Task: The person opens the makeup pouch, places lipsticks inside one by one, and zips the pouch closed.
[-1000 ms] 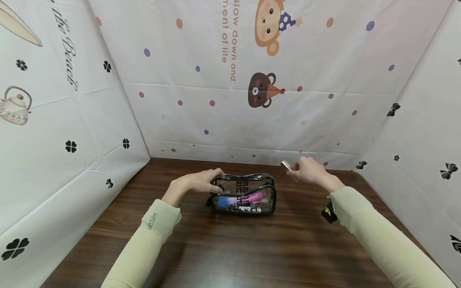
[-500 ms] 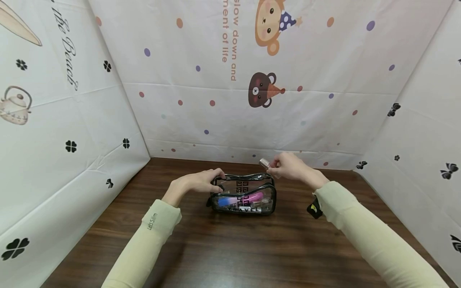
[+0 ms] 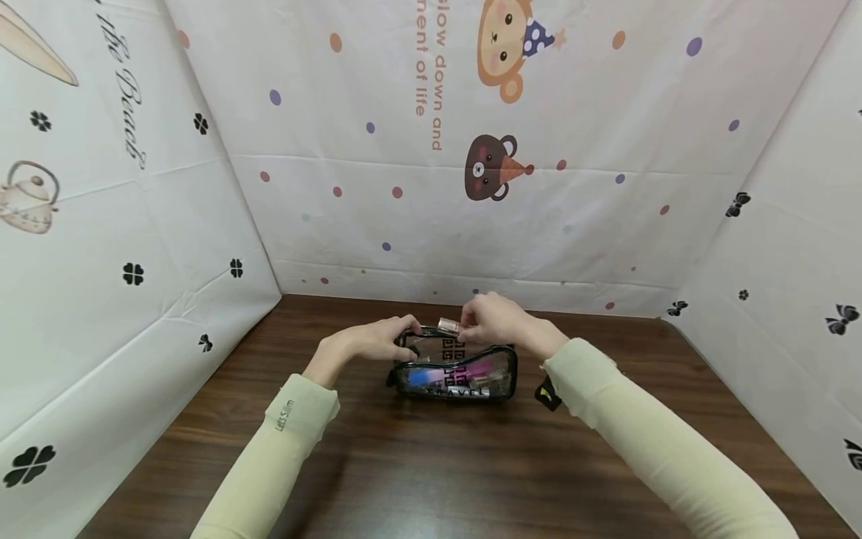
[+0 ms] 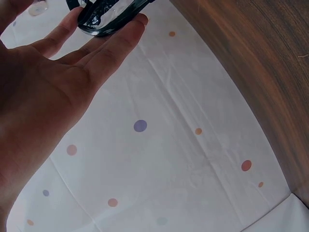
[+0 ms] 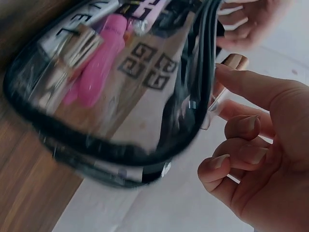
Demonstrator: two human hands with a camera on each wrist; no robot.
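A clear pouch (image 3: 431, 352) with black trim and "TRAVEL" lettering stands upright on the table, its top spread apart. My left hand (image 3: 377, 338) grips the rim at its left end; in the left wrist view the hand's (image 4: 63, 82) fingers meet the black trim. Over the opening, my right hand (image 3: 497, 320) pinches a small clear tube with a shiny rose-gold cap (image 3: 448, 325). From the right wrist, the hand (image 5: 260, 145) is beside the rim, the tube's cap (image 5: 236, 62) partly hidden behind it. Inside lie a pink-and-blue item (image 5: 104, 58) and a gold-capped tube (image 5: 79, 48).
The brown wooden table (image 3: 417, 464) extends in front of the pouch and to both sides. White printed cloth (image 3: 323, 224) walls off the back and both sides. A black band with a yellow mark (image 3: 548, 394) is at my right wrist.
My right hand has moved left with the small tube, from right of the pouch to above its opening. The left hand has stayed at the pouch's rim.
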